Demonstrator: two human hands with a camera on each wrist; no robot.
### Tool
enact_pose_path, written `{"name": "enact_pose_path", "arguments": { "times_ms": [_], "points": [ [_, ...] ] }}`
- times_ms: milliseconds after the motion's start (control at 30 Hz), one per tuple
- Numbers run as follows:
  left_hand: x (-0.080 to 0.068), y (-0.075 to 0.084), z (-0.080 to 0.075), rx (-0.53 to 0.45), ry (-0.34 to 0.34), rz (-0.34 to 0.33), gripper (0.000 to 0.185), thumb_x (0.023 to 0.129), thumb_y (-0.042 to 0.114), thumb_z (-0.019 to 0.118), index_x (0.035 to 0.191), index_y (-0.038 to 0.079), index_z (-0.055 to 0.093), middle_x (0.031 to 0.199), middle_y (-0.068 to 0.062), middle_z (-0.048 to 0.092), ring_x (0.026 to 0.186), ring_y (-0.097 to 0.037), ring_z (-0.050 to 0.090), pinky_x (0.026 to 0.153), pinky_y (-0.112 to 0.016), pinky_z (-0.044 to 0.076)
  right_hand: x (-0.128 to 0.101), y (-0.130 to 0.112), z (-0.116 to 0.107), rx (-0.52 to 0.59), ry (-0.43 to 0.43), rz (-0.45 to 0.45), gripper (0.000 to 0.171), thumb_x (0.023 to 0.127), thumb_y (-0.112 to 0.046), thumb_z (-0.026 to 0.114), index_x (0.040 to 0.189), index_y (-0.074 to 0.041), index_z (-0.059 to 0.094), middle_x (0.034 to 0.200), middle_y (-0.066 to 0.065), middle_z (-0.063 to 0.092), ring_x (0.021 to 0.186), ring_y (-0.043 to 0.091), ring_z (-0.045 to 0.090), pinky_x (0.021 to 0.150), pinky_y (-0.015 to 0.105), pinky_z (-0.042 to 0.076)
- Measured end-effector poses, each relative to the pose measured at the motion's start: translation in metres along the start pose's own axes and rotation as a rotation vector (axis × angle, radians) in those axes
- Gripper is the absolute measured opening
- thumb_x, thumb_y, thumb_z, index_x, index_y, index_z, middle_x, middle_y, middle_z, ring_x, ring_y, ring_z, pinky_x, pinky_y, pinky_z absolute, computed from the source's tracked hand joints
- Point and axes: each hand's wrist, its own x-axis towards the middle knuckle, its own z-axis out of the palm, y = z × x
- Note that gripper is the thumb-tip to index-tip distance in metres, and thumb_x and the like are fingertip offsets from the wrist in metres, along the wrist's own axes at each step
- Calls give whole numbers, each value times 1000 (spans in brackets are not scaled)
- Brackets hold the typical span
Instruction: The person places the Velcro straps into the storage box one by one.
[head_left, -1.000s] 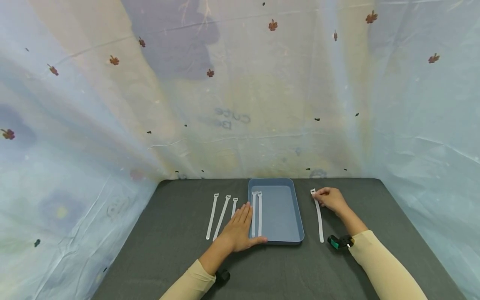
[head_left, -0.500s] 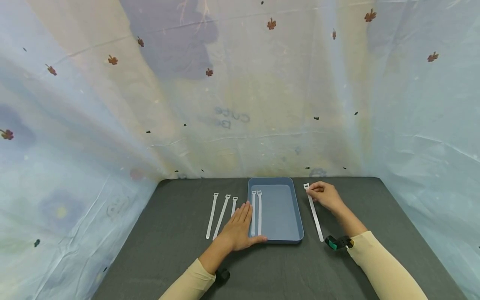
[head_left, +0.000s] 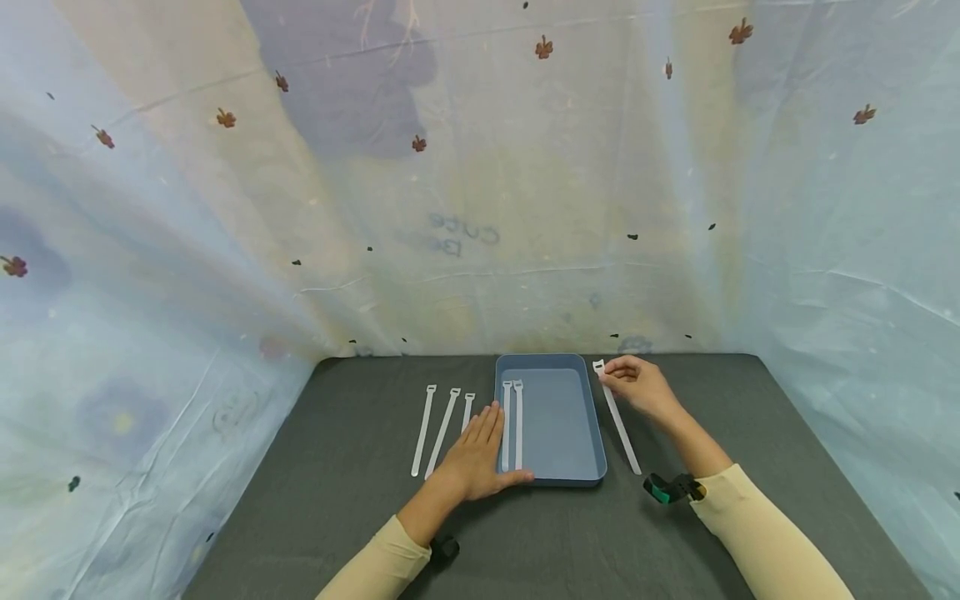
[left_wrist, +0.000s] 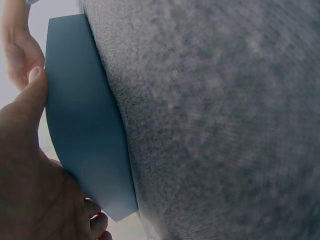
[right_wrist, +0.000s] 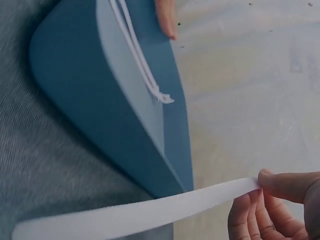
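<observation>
A blue-grey rectangular tray (head_left: 562, 429) sits mid-table. My left hand (head_left: 474, 460) lies at its near left corner, fingers straight along the left side and thumb along the front rim. In the left wrist view, that hand rests against the tray's outer wall (left_wrist: 90, 115). Two white cable ties (head_left: 519, 429) lie lengthwise inside the tray, side by side along the left. Just right of the tray, my right hand (head_left: 643, 390) pinches another white cable tie (head_left: 621, 429) just below its slotted head. Its tail slants down toward me; the right wrist view shows the flat strap (right_wrist: 135, 215) stretching from thumb and fingers.
Left of the tray, three more white ties lie on the dark grey cloth (head_left: 345, 500): an outer tie (head_left: 422, 433), a middle tie (head_left: 446, 429) and a third tie (head_left: 468, 410) partly hidden by my left hand. A patterned curtain (head_left: 525, 275) hangs behind the table.
My right hand has moved left and slightly away from me, bringing the pinched cable tie closer to the tray's right side and tilting it. My left hand has stayed in place.
</observation>
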Motion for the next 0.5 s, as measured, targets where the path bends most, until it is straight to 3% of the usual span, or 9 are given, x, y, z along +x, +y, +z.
{"name": "enact_pose_path", "arguments": {
  "times_ms": [200,500],
  "points": [
    [2,-7,14,-22,37,7,126,92,93,41,171,-1,14,180,-19,8,166,-36,10,134,-50,16,-4,-13,3,26,-41,-3,34,106,-19,73,126,7,67,111,21,75,89,20,72,81,41,64],
    [0,-5,8,-54,49,15,125,92,91,44,170,-3,18,179,-21,11,165,-38,14,134,-50,17,-7,-23,9,89,-72,-11,31,106,-21,72,123,4,67,101,17,74,85,29,71,75,33,61]
  ]
}}
